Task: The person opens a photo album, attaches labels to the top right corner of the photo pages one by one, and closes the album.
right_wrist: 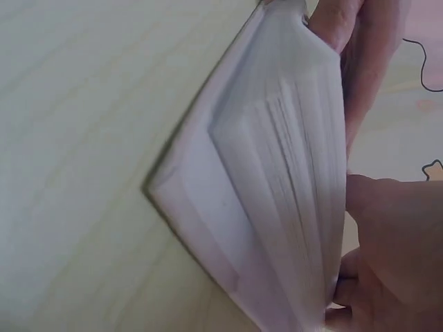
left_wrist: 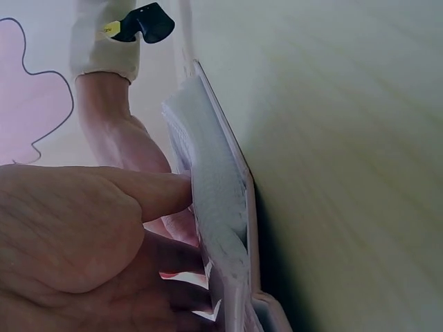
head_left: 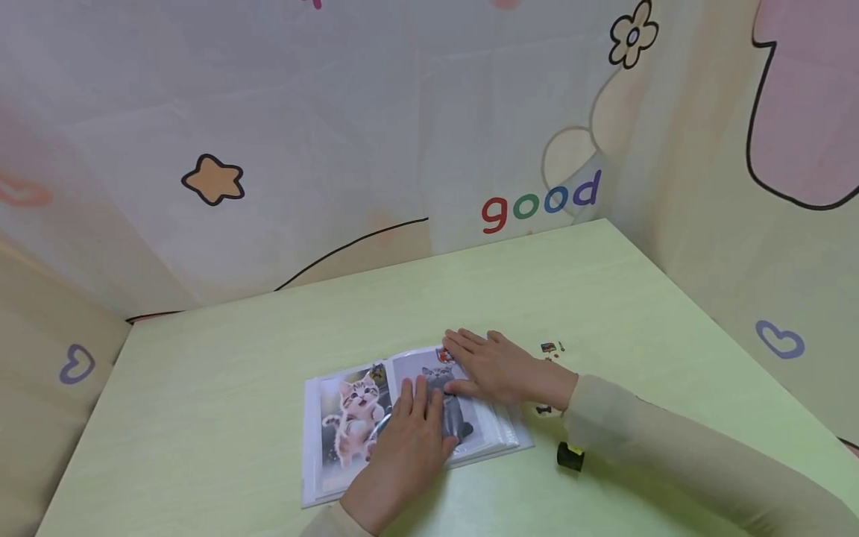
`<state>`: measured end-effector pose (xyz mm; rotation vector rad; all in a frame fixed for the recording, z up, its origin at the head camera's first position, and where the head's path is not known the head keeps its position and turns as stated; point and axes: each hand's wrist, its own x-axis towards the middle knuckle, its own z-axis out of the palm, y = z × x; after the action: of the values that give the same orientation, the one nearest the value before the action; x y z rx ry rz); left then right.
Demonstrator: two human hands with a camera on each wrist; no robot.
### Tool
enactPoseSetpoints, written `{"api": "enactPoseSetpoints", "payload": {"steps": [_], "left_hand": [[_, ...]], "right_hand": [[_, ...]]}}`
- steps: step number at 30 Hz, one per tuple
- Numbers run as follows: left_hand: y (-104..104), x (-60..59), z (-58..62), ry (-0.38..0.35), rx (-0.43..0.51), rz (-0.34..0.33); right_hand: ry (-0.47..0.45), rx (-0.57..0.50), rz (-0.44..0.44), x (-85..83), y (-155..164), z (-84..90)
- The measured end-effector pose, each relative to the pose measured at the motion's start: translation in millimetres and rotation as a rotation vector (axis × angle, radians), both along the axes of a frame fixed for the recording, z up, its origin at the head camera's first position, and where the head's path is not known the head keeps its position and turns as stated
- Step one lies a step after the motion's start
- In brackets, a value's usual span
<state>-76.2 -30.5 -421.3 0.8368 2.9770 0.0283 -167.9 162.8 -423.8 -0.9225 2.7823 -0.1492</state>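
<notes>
Lying open under both flat hands (head_left: 456, 403): photo album (head_left: 349, 418).

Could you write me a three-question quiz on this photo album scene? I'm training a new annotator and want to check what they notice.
1. True or false: the album lies open on the green table.
2. Which page do both hands press on? A) the page with the light kitten picture B) the page with the grey cat picture C) neither
3. What small items lie on the table just beyond the right hand?

Key
1. True.
2. B; the left hand and right hand both rest flat there, fingers straight.
3. Small stickers.
</notes>
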Motion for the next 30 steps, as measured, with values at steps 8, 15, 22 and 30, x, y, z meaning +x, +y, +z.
{"api": "enactPoseSetpoints", "payload": {"steps": [8,15,22,30], "left_hand": [[-0.4,-0.3,-0.3,-0.015,0.037,-0.005],[0.3,-0.2,0.3,-0.024,0.03,-0.008],[-0.2,-0.4,0.0,-0.017,0.012,-0.02],[-1.1,-0.7,-1.7,-0.009,-0.007,-0.028]], "right_hand": [[-0.001,-0.081,0.018,3.9,0.5,4.7],[-0.014,-0.017,0.063,26.3,-4.3,2.8],[0.045,0.045,0.055,22.8,-6.4,3.5],[0.032,0.063,0.034,8.3,-7.4,4.1]]}}
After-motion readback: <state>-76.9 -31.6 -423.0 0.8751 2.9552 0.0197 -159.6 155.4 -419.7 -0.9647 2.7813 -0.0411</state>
